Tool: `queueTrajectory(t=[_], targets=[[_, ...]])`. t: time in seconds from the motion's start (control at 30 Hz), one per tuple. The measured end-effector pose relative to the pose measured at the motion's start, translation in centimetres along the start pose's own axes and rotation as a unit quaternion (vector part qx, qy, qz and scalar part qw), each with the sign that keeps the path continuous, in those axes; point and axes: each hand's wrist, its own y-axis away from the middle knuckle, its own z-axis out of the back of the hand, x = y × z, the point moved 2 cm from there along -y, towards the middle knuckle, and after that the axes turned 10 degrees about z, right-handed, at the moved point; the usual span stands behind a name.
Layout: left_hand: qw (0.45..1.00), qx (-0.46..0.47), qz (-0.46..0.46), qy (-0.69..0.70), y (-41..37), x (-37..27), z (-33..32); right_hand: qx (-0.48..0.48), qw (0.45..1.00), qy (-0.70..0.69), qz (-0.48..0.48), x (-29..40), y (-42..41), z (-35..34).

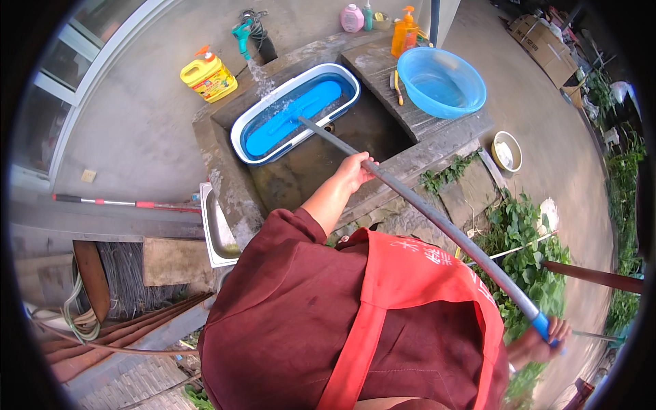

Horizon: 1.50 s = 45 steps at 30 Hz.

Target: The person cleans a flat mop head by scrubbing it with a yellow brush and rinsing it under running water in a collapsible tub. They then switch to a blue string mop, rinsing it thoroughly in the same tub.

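My left hand (354, 172) grips the middle of a mop's grey metal pole (425, 207). At the lower right my right hand (542, 340) is closed around the pole's blue end grip (540, 324). The pole slants down to a flat blue mop head (274, 134), which lies in water inside an oblong white-rimmed blue bucket (353, 82). That bucket stands in a concrete sink (287, 187). Water (261, 79) pours from a green tap fitting (243, 37) on the wall and splashes at the bucket's far rim. The mop head's underside is hidden.
A yellow pump jug (210, 77) stands on the sink's left ledge. On the right slab sit a blue plastic basin (443, 84), a brush (397, 88) and an orange pump bottle (405, 35). A steel sink basin (220, 230) is at left; leafy plants (528, 246) grow at right.
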Motion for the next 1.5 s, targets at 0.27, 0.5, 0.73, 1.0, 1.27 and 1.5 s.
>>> queueTrajectory(t=[0.27,0.5,0.73,1.0,1.27,1.5], targets=[[1.000,0.002,-0.013,-0.002,0.6,1.2,-0.4,-0.043,0.999,0.007,0.006,0.0,1.0,2.1],[0.996,0.063,0.022,-0.063,1.9,0.2,1.2,-0.072,0.997,-0.012,0.018,-0.3,0.6,1.7],[0.961,-0.138,-0.127,-0.204,0.6,-7.4,9.5,-0.005,0.998,0.048,0.040,-2.3,-0.5,-0.9],[0.856,-0.272,-0.291,-0.329,-6.8,-21.9,14.5,-0.087,0.994,0.057,0.021,-2.0,-0.8,1.9],[0.641,-0.315,-0.135,-0.687,-15.0,-27.7,15.4,-0.151,0.985,0.084,-0.009,-4.3,-4.5,6.0],[0.467,-0.244,-0.004,-0.850,-19.2,-26.2,14.0,-0.150,0.982,0.112,-0.030,-7.2,-8.3,7.3]])
